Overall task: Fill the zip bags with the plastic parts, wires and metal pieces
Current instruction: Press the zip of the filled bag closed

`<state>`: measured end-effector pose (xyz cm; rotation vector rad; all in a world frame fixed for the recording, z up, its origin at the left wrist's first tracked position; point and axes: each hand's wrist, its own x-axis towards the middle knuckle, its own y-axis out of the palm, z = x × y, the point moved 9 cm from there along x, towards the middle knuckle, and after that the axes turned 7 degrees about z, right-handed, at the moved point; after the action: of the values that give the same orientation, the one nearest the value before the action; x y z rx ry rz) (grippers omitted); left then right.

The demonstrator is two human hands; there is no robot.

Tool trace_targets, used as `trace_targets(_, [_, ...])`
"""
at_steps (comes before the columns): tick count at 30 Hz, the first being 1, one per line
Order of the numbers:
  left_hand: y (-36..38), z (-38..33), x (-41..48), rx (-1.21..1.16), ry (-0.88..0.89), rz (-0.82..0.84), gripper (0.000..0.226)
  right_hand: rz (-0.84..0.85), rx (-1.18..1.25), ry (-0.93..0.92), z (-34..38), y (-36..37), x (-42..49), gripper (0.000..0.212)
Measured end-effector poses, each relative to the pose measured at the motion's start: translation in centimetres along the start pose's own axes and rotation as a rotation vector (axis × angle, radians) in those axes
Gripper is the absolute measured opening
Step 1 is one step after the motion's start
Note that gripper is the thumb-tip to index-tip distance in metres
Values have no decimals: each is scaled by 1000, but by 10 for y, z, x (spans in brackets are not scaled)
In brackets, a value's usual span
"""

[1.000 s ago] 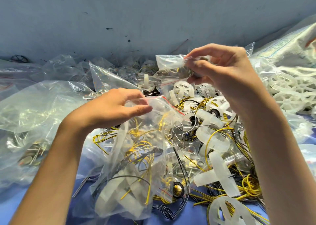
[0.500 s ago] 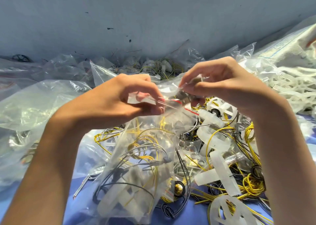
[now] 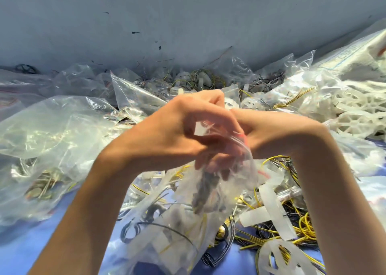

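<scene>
Your left hand point(image 3: 177, 132) is pinching the clear red-sealed plastic zip bag point(image 3: 225, 191) open for your right hand point(image 3: 271, 134), grip unreadable.

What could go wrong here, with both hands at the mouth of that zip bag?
1. The left hand pinches the mouth of the zip bag, which is loaded with wires and plastic parts; a slip could spill them.
2. The right hand crowds the same opening, blurred; pieces might snag on the red zip strip.
3. Loose yellow wires beside the bag could tangle with it.
</scene>
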<state>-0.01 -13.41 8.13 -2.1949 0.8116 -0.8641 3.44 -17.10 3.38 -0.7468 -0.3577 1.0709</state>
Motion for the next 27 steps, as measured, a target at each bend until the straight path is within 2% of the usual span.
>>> trace_targets(3, [-9,-1,-2,-41,19,-63,14,7,29,10,3,5,6,25])
trace_targets(6, [-16,1,-5,-37,14,-107,9,27,70,33,1,10,8,41])
trace_targets(11, [-26,13,-11,12,-67,-147,11,-99,12,126,-7,-9,1,38])
trace_targets(15, [-35,26,-17,74,-148,-171,20,-144,-32,163,-6,-15,-4,47])
trace_targets(22, [-36,52,-22,32,-300,-141,17,-60,38,150,-8,-9,-4,83])
trace_targets(25, [-36,59,-25,4,-329,-127,24,-73,51,154,-13,-15,-10,84])
trace_targets(27, [-38,59,-26,-28,-329,-144,29,-72,8,170,-12,-19,-17,65])
